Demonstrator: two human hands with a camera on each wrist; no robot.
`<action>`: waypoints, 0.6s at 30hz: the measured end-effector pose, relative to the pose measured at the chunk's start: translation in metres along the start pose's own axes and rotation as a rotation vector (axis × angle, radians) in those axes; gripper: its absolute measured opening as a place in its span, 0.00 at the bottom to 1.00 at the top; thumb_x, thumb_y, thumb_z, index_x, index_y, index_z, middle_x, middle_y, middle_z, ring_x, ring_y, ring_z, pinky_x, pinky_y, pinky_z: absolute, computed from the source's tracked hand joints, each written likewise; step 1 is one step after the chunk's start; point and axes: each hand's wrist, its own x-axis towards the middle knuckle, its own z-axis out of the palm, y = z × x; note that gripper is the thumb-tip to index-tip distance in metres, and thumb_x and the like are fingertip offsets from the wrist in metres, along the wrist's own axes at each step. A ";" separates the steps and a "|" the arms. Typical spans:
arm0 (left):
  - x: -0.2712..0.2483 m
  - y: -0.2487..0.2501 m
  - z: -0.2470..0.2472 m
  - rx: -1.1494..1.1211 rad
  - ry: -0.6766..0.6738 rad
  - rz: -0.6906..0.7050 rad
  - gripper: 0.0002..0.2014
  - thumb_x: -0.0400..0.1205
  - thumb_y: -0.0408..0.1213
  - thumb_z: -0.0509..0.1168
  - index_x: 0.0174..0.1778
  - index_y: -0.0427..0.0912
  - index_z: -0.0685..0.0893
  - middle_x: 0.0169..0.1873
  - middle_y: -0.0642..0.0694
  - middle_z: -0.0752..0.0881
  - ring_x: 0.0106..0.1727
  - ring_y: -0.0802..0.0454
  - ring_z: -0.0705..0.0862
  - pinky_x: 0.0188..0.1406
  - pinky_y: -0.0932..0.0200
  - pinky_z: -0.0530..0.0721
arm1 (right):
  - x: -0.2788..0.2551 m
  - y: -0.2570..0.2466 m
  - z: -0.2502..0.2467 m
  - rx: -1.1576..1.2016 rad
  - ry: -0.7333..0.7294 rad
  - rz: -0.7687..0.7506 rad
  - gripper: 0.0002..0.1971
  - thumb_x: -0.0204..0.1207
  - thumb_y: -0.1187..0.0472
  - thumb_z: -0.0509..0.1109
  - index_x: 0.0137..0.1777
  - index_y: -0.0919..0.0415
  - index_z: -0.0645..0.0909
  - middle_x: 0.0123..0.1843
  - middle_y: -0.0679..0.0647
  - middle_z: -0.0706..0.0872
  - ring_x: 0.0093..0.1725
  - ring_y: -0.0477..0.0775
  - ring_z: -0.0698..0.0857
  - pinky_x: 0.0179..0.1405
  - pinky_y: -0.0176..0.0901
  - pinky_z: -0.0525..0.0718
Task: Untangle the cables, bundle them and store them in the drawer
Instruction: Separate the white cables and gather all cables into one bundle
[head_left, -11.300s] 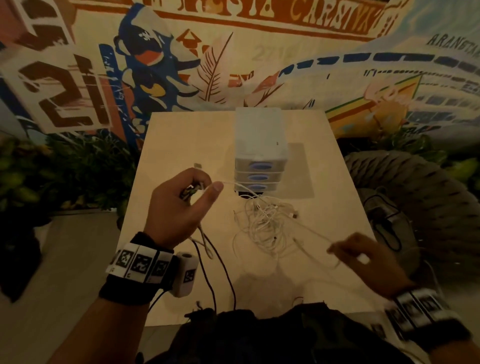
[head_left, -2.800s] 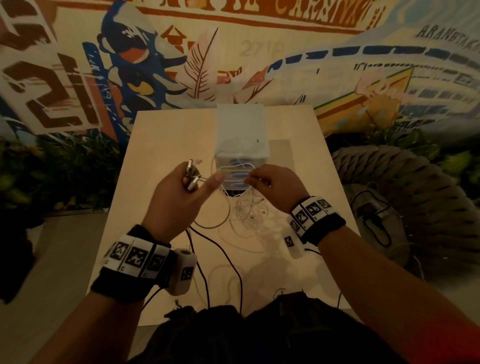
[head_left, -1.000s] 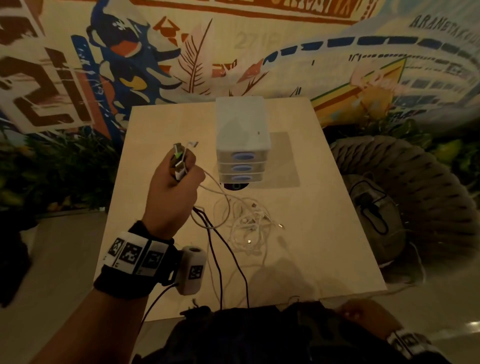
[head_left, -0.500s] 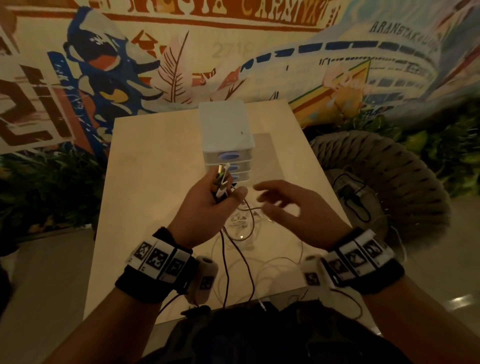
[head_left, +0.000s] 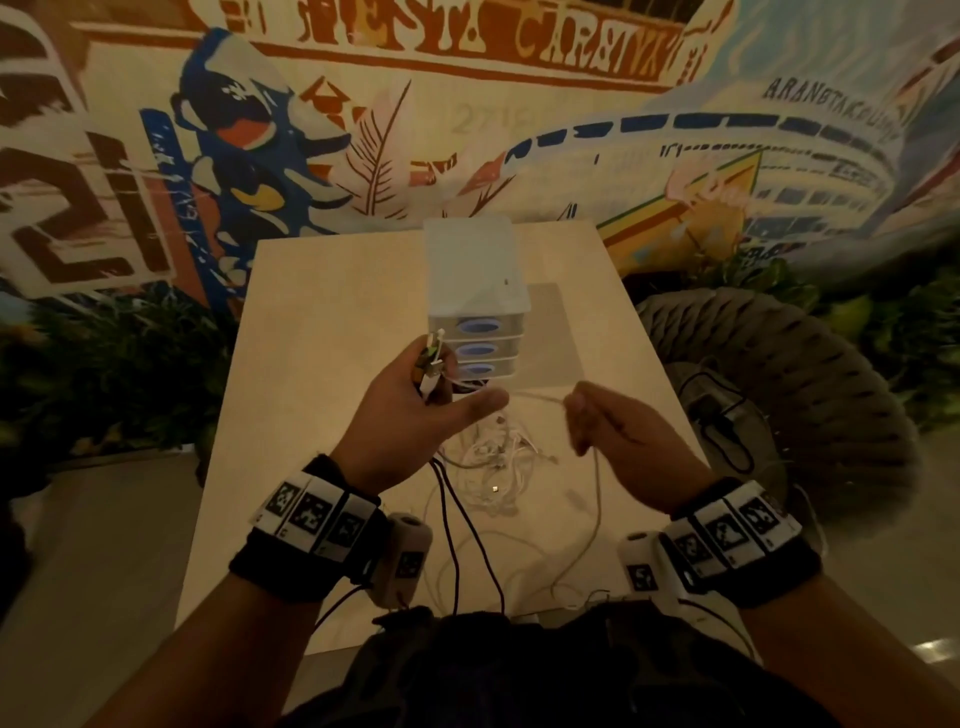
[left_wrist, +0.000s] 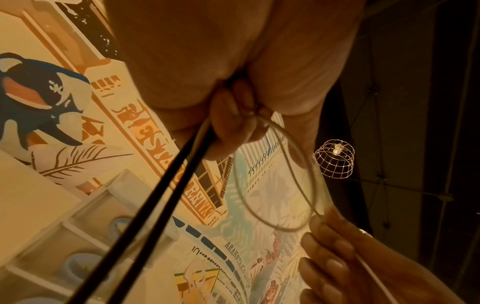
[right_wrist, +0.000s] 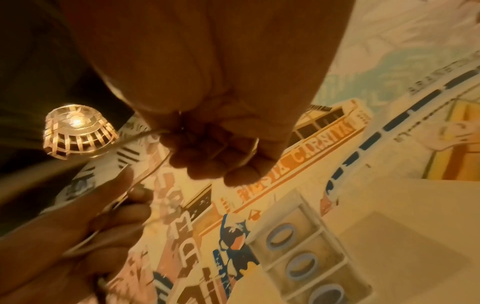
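My left hand is raised above the table and grips several cable plugs, which stick up from the fist, thumb pointing right. Two black cables hang from it toward the table's near edge. My right hand pinches a white cable that runs from the left hand across to it and then drops down. A tangle of white cables lies on the table below both hands. The white three-drawer unit stands behind, all drawers closed.
The light wooden table stands against a painted mural wall. A round woven seat with a dark device and cord on it sits to the right. Plants line the left side. A caged lamp hangs overhead.
My right hand, open half a second ago, has closed on a white cable and drawn it rightward. My left hand keeps holding the plugs.
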 end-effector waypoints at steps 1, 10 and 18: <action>0.001 0.000 0.000 -0.024 0.005 0.002 0.18 0.73 0.44 0.81 0.44 0.43 0.77 0.22 0.59 0.72 0.25 0.61 0.68 0.28 0.73 0.70 | -0.002 0.006 -0.007 -0.003 0.083 0.004 0.21 0.86 0.40 0.52 0.37 0.50 0.75 0.34 0.50 0.81 0.36 0.49 0.81 0.42 0.41 0.79; 0.016 -0.009 -0.009 -0.196 0.170 -0.002 0.07 0.91 0.38 0.59 0.56 0.43 0.82 0.24 0.55 0.73 0.24 0.54 0.68 0.27 0.55 0.70 | -0.096 0.102 -0.053 -0.146 -0.029 0.335 0.14 0.79 0.34 0.63 0.46 0.38 0.87 0.44 0.39 0.90 0.44 0.45 0.89 0.46 0.41 0.87; 0.019 -0.005 0.002 -0.247 0.087 0.002 0.11 0.92 0.41 0.56 0.58 0.41 0.83 0.26 0.48 0.77 0.24 0.48 0.66 0.22 0.59 0.68 | -0.145 0.131 0.005 -0.255 -0.581 0.616 0.23 0.81 0.42 0.70 0.27 0.14 0.77 0.37 0.18 0.83 0.51 0.28 0.84 0.49 0.17 0.73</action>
